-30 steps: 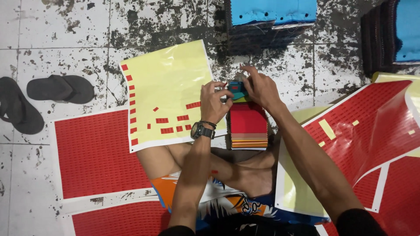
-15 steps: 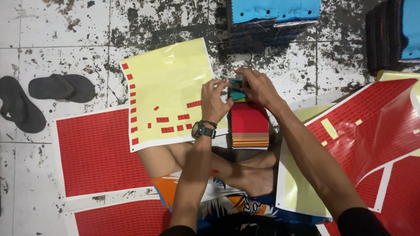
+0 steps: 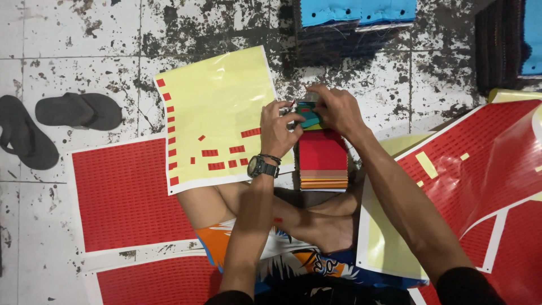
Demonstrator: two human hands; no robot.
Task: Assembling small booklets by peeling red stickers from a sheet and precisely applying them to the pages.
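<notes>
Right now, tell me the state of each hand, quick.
Left hand: closed, fingers pinching the small teal piece.
Right hand: closed over the same teal piece from above.

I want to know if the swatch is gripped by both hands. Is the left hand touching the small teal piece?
Touching. The head view shows the left hand with its fingertips pressed on the teal piece, while the right hand covers it from the other side.
</notes>
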